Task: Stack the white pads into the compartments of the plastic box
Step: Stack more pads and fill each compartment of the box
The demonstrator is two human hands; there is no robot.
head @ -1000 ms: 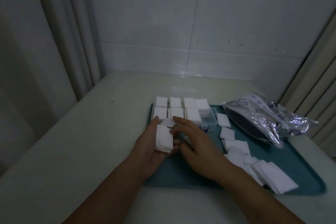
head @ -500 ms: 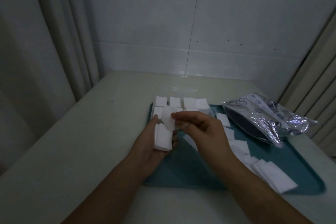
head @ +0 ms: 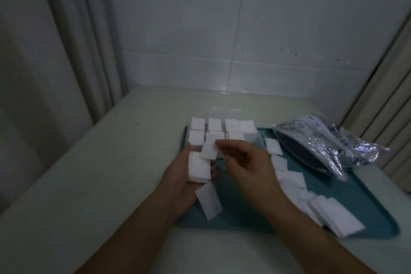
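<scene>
Holding item: one white pad, pinched at its upper edge between thumb and fingertips of the right hand, hung tilted just in front of the plastic box.
Left hand: palm up, fingers curled round a small stack of pads, just in front of the box's left end.
Fallen pad: lay tilted on the teal tray, nearer the camera than the box, against the left wrist.
Plastic box: stood at the tray's far left corner; visible compartments filled with white pads, the far right one overfull.
Loose pads: scattered right of the box down to the tray's near right corner.
Foil bag: lay right of the box, across the tray's far right edge.
Tray: rested on the pale table.
</scene>
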